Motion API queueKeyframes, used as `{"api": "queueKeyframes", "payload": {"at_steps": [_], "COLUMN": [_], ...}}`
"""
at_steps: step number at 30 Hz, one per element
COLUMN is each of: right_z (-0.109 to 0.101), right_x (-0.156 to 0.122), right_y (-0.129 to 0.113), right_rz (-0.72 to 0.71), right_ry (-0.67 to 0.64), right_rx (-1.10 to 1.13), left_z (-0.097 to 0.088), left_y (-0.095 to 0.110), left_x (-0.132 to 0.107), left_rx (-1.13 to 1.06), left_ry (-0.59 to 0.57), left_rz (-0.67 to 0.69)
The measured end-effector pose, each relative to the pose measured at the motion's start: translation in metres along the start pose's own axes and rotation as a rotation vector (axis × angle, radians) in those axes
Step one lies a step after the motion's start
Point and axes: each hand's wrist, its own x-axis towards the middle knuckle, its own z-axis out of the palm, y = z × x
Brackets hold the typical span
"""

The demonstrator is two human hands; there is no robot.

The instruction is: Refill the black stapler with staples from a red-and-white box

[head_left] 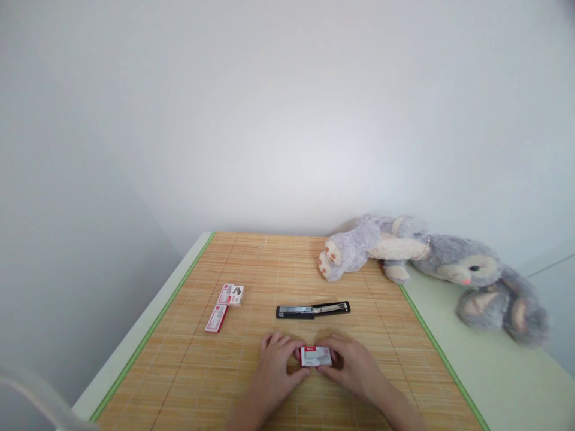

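Observation:
Between my two hands is a small red and white staples box (pixel 315 356), just above or on the bamboo mat near its front. My left hand (pixel 279 363) grips its left end with thumb and fingers. At the right end, the thumb and fingers of my right hand (pixel 349 364) hold it too. Beyond the hands lies a black stapler (pixel 313 310), folded wide open so its metal staple channel shows. The box's contents are hidden.
Several small red and white boxes (pixel 216 318) lie together at the left on the bamboo mat (pixel 179 371). A grey plush rabbit (pixel 399 245) stretches along the back right, across the mat's green edge onto the pale tabletop. A white wall (pixel 278 120) stands behind.

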Motion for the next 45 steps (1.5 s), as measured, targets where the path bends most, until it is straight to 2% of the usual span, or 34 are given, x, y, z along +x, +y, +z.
{"api": "queueKeyframes", "payload": {"at_steps": [3, 6, 11, 13, 16, 19, 22, 25, 30, 37, 42, 45], "right_z": [0.002, 0.005, 0.016, 0.017, 0.013, 0.002, -0.008, -0.013, -0.011, -0.005, -0.015, -0.022], "right_x": [0.003, 0.005, 0.013, 0.018, 0.029, 0.042, 0.052, 0.055, 0.053, 0.054, 0.048, 0.042], "right_y": [-0.008, -0.011, -0.015, -0.018, -0.024, -0.027, -0.027, -0.025, -0.023, -0.023, -0.017, -0.013], "right_rz": [-0.009, -0.004, -0.033, -0.05, -0.063, -0.088, -0.109, -0.115, -0.122, -0.091, -0.067, -0.046], "right_ry": [0.002, 0.051, 0.085, 0.092, 0.114, 0.167, 0.178, 0.132, 0.045, 0.034, 0.086, 0.063], "right_rx": [0.01, 0.013, -0.038, -0.041, -0.009, 0.026, 0.004, -0.047, -0.085, -0.123, -0.14, -0.168], "left_z": [0.003, 0.003, -0.003, -0.007, -0.014, -0.016, -0.014, -0.01, -0.007, -0.007, -0.006, -0.005], "left_y": [0.005, -0.003, -0.043, -0.057, -0.067, -0.065, -0.057, -0.047, -0.039, -0.04, -0.04, -0.041], "left_x": [0.001, -0.001, 0.011, 0.023, 0.039, 0.045, 0.038, 0.027, 0.02, 0.022, 0.022, 0.022], "left_rx": [-0.016, -0.031, 0.081, 0.143, 0.17, 0.151, 0.124, 0.099, 0.079, 0.078, 0.077, 0.067], "left_ry": [0.003, 0.04, 0.342, 0.384, 0.297, 0.208, 0.132, 0.072, 0.07, 0.097, 0.1, 0.097], "left_rz": [0.021, 0.04, -0.093, -0.118, -0.068, -0.035, -0.009, 0.019, 0.013, -0.001, 0.004, -0.011]}}
